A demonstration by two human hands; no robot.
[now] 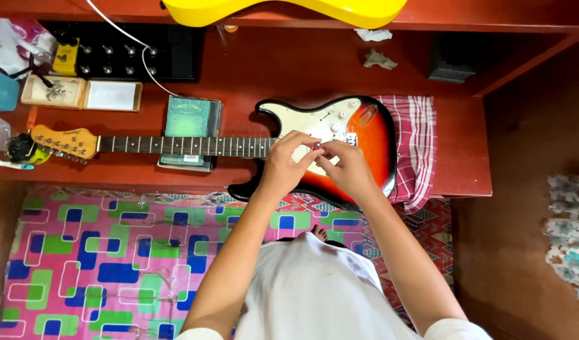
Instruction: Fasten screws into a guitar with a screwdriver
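A sunburst electric guitar (pixel 377 135) with a white pickguard lies flat on the red wooden table (pixel 453 170), its neck (pixel 182 146) pointing left. My left hand (pixel 286 162) and my right hand (pixel 347 167) meet over the pickguard near the pickups. Between their fingertips they pinch a small red and silver part (pixel 316 146). Which hand bears it most I cannot tell. The guitar body rests partly on a red checked cloth (pixel 416 145).
A green booklet (pixel 189 123) props the neck. A black pedalboard (pixel 123 53) with a white cable, an open box (pixel 82 93) and clutter sit at the back left. A yellow guitar body (pixel 283 9) lies on the shelf above. A patterned mat (pixel 101 258) covers the floor.
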